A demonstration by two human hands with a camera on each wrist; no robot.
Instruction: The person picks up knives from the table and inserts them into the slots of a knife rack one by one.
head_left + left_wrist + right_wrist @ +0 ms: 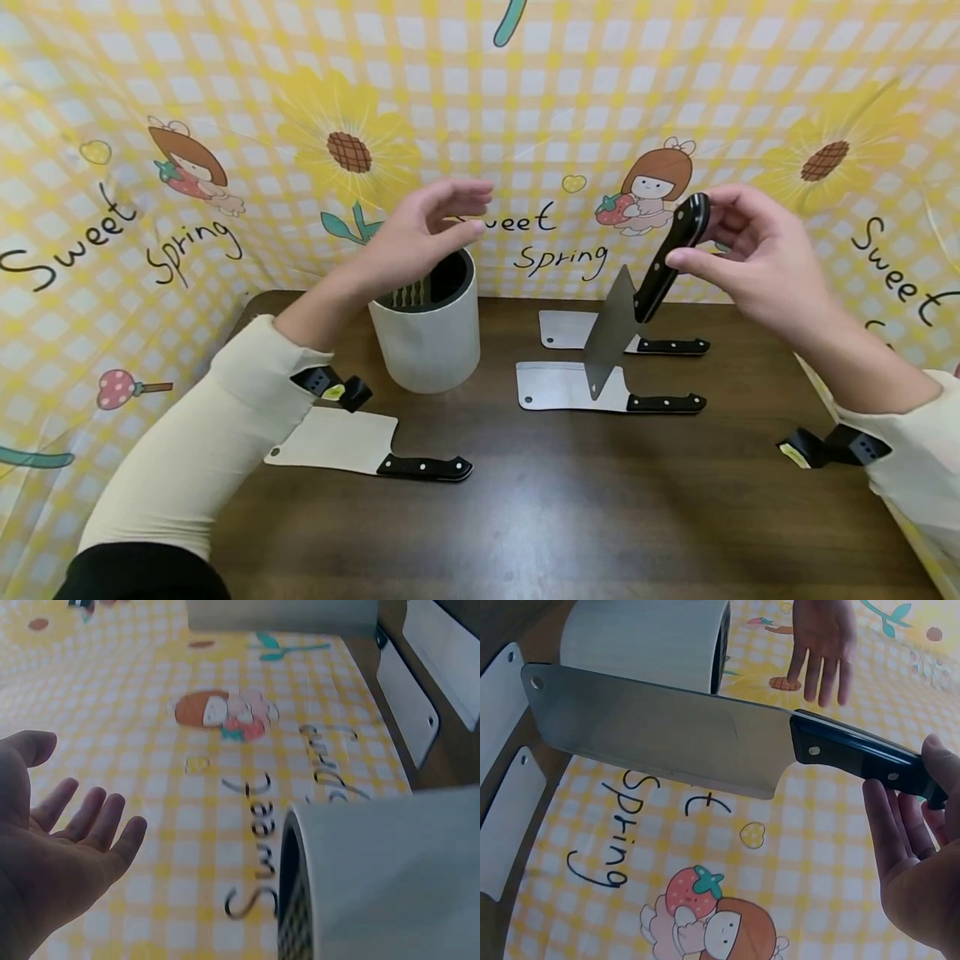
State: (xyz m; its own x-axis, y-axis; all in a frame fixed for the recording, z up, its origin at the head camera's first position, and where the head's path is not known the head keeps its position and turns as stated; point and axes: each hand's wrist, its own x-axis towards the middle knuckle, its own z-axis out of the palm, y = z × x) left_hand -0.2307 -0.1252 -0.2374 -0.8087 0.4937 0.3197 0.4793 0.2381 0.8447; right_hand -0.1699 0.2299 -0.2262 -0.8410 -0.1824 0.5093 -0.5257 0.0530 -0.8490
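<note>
My right hand pinches the black riveted handle of a cleaver, thumb on one side and fingers on the other. The blade hangs down over the table, and its broad face fills much of the right wrist view. My left hand is held above a white round knife holder, fingers extended and grasping nothing. Inside the holder's dark opening, pale bristle-like inserts show; the left forearm and hand hide part of its rim. Two more cleavers lie behind and below the raised blade: a nearer one and a farther one.
Another cleaver lies at the left front of the brown table, its blade partly covered by the left sleeve. A yellow checked cloth hangs behind and along the sides. Small cameras sit on both wrists.
</note>
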